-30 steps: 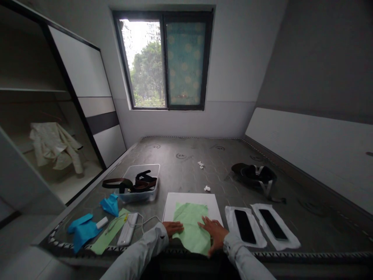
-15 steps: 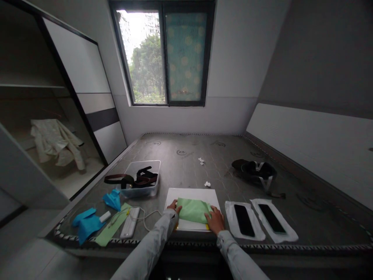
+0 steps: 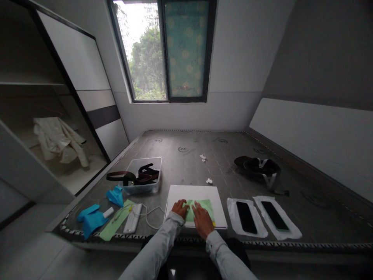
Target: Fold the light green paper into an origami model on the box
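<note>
A sheet of light green paper (image 3: 208,206) lies on a flat white box or board (image 3: 219,196) at the front edge of the bed. My left hand (image 3: 180,210) rests over the paper's left part, fingers bent and fingertips touching it. Pressed onto the sheet's middle and lower right is my right hand (image 3: 203,221), its fingers stretched out and pointing away from me. The palms cover part of the paper, so any fold beneath them is hidden. A small yellow patch shows beside my right hand.
To the left are blue cloth pieces (image 3: 94,221), a green strip (image 3: 112,227), a white power bank (image 3: 133,219) with a cable, and a clear bin (image 3: 147,188) holding belts. Two phones (image 3: 246,217) (image 3: 274,215) lie on white wraps at right; a dark cap (image 3: 259,168) sits behind.
Both hands have moved inward from the paper's side edges onto its surface, closer together. The view has tilted slightly downward; surrounding objects stay in place.
</note>
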### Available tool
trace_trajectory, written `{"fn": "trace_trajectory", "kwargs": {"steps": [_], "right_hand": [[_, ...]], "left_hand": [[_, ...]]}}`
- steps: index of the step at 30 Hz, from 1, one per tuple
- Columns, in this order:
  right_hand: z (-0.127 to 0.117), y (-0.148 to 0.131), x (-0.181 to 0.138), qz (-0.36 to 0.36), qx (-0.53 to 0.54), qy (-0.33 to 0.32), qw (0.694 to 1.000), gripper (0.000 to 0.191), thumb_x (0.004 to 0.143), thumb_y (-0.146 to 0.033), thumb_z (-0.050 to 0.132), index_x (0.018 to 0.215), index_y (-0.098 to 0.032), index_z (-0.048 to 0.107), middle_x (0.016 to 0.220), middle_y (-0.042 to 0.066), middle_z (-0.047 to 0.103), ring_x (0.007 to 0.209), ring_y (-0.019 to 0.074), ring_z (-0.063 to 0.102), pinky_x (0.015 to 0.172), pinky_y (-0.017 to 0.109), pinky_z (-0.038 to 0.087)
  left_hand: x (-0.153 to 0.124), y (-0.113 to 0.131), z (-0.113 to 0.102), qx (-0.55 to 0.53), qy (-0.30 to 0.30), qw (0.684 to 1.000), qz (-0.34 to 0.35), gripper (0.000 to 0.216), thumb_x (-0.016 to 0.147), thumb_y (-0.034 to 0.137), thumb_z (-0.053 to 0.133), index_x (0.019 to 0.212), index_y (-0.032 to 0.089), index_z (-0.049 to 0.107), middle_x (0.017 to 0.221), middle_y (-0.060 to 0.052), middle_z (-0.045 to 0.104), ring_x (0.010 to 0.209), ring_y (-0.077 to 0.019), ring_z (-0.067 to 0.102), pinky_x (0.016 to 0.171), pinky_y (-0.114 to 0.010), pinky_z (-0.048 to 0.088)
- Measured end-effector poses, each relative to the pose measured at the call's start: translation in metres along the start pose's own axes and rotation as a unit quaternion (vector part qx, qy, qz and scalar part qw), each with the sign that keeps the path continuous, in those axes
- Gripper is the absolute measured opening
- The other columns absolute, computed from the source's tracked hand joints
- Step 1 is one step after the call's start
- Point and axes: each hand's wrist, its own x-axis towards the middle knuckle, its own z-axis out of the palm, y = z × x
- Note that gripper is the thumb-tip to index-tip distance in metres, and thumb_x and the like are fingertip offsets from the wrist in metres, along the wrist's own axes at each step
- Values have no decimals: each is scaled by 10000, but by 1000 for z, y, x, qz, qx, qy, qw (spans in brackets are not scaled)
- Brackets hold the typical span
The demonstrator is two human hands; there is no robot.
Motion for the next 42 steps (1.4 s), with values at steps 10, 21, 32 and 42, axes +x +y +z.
{"fn": "trace_trajectory", "kwargs": {"steps": [10,21,32,42], "right_hand": [[20,45,-1,107,-43,11,993,554,946,-262,277,1498,-228,240,1578,53,199,1455,220,192,1153,485,119],[-3,50,-11,65,-51,65,994,602,884,-69,306,1477,-173,304,1561,108,272,1437,222,253,1138,457,189],[5,-3,-48,-79,7,31,996,539,825,-196,553,1360,-236,494,1452,84,482,1320,239,455,1065,391,366],[0,-1,-63,-10,47,58,997,496,808,-140,571,1299,-203,549,1409,136,513,1329,270,434,1098,456,290]], "left_hand": [[-15,-29,17,-3,-64,998,-14,686,873,514,434,1491,279,252,1587,-42,177,1457,-298,168,1156,-528,129],[-23,-20,13,-71,34,993,-88,546,861,187,433,1406,212,463,1524,-112,372,1387,-290,350,1120,-490,281],[-39,-19,-6,-221,104,946,-214,508,702,59,612,1187,208,600,1351,-103,535,1014,-211,630,905,-319,510],[-53,0,2,-371,-19,838,-399,143,871,270,629,879,129,655,839,-14,685,747,-142,651,726,-323,547]]}}
